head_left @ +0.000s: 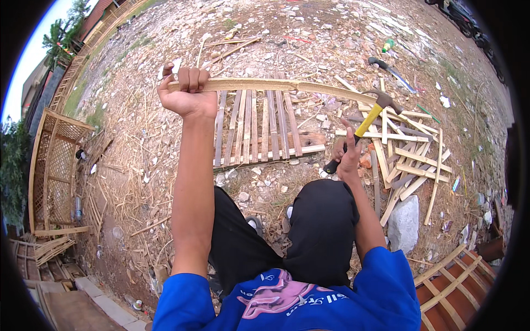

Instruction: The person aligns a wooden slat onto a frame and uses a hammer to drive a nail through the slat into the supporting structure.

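Observation:
My left hand (187, 92) is closed around one end of a long bamboo slat (287, 86), held level above the ground. My right hand (348, 157) grips the black-and-yellow handle of a claw hammer (369, 120); its steel head rests against the far end of the slat. Below the slat lies a panel of parallel bamboo slats (259, 129) nailed to cross pieces. My knees in black trousers (320, 220) are bent beneath my arms.
A heap of cut bamboo strips (411, 157) lies at right beside a grey stone (404, 223). A lattice bamboo frame (55, 165) stands at left. More slatted pieces (452, 281) sit at lower right. Straw and stones cover the dirt.

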Available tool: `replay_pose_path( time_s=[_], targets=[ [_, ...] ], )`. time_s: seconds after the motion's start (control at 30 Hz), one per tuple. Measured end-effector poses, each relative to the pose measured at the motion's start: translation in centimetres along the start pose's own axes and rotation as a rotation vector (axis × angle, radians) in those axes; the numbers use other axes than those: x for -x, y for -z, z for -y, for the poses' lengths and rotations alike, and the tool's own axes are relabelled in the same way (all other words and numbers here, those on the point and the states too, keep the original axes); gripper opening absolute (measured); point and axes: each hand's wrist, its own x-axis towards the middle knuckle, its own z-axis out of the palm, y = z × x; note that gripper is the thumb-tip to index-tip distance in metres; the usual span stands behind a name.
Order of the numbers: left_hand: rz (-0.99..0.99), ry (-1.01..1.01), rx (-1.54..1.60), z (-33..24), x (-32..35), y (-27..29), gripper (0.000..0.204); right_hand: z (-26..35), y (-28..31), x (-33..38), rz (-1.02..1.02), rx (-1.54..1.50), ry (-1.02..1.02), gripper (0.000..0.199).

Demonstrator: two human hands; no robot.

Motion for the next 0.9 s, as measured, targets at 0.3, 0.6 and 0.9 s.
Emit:
replay_pose_path(
  time_s=[0.3,0.6,0.9],
  targets=[
    [-0.152,0.153,0.189,-1.1,2.3,1.2,0.024,9.8,-7.8,-6.0,-0.014,-0.332,0.213,0.033],
    [0.075,0.131,-1.019,-4.6,2.5,1.3,0.029,14.1,-10.4,-6.5,0.167,0.289,0.424,0.026],
    [0.531,0.212,-0.511,2.0,4.8,-1.3,0.059,8.9,-16.8,-4.1,0.798,0.989,0.166,0.02]
  ],
)
